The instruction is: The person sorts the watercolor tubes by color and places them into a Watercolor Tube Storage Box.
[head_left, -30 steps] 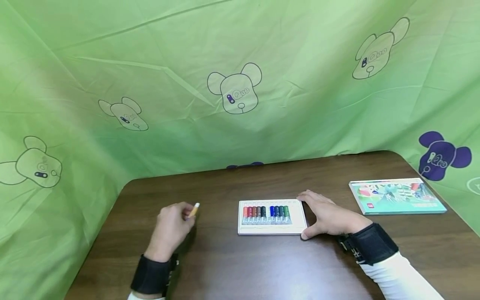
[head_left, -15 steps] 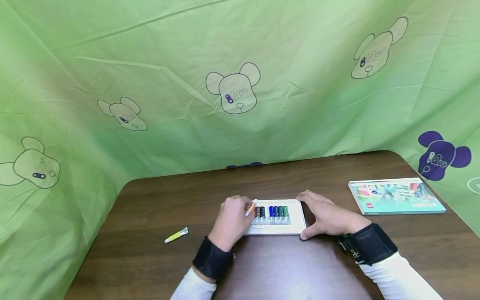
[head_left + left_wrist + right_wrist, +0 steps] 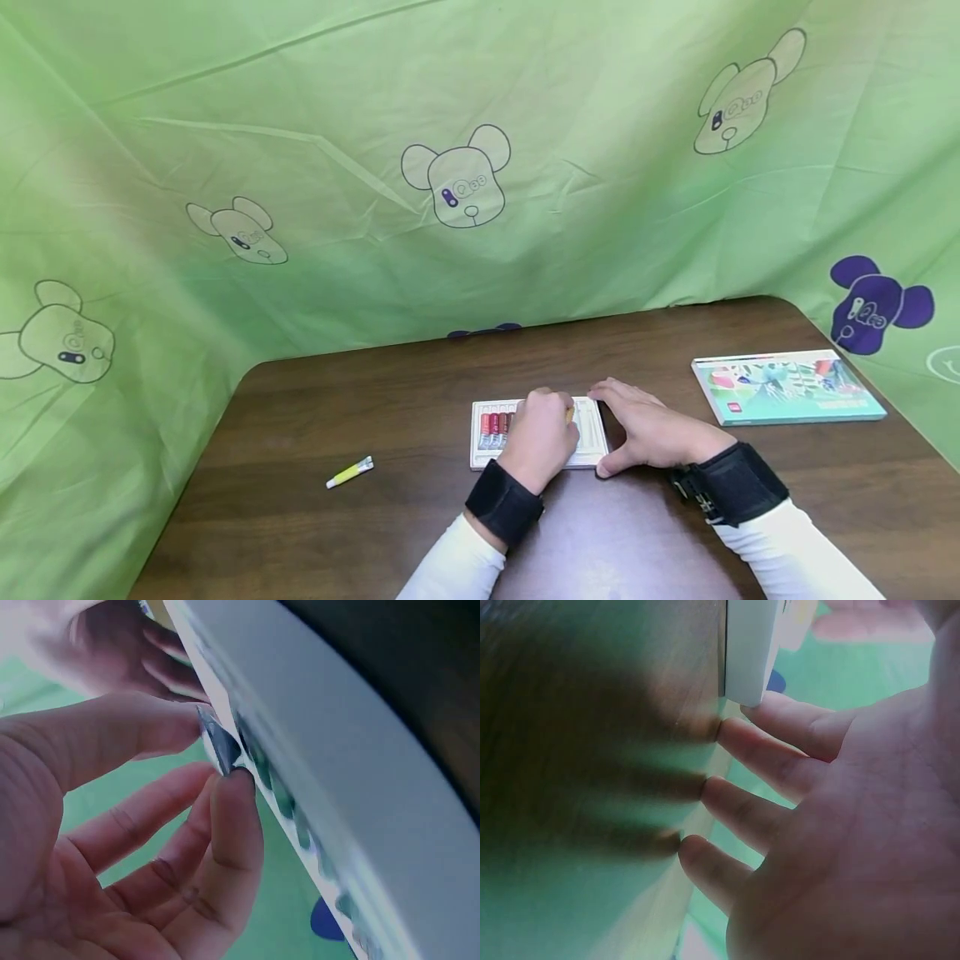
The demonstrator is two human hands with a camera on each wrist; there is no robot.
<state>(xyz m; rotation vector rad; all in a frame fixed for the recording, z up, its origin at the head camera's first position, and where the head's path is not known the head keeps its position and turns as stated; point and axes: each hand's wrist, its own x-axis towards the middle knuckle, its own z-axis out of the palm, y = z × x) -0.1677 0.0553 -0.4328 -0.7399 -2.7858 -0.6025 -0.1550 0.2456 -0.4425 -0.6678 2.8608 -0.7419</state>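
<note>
My left hand (image 3: 538, 440) is over the white paint tray (image 3: 476, 460), pinching a small yellow-orange paint tube (image 3: 569, 414) between thumb and fingertips. In the left wrist view, the paint tube's flat silver end (image 3: 221, 746) shows close to the tray's row of tubes. Red and brown paint tubes (image 3: 493, 427) are visible in the left of the tray; my left hand hides the middle. My right hand (image 3: 648, 427) lies at the tray's right end, fingers spread. Its index finger and thumb touch the corners, while the other fingertips rest on the table (image 3: 630, 780).
A yellow paint tube (image 3: 349, 472) lies alone on the brown table, left of the tray. To the right of my right hand is a flat teal box (image 3: 787, 390) with a printed picture. A green cloth (image 3: 337, 275) hangs behind the table.
My left hand has carried the yellow-orange tube rightward from the table's left side to over the tray. That uncovered the yellow tube on the table. My right hand stays in place.
</note>
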